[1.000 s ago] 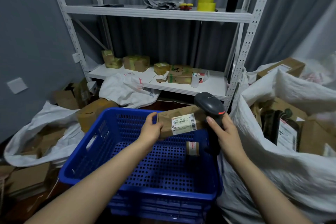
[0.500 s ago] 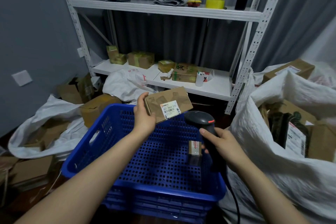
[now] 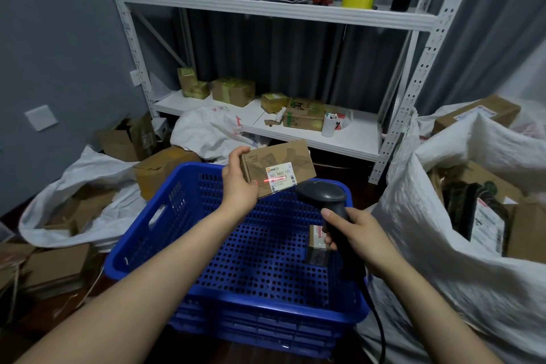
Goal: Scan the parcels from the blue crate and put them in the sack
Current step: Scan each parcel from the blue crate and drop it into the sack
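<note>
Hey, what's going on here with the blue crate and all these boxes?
A person is scanning parcels. The left hand holds a brown cardboard parcel above the blue crate, with its label turned toward the scanner. The right hand grips a black handheld scanner, and its red line falls across the label. One small parcel lies in the crate. The white sack on the right stands open with parcels already inside.
</note>
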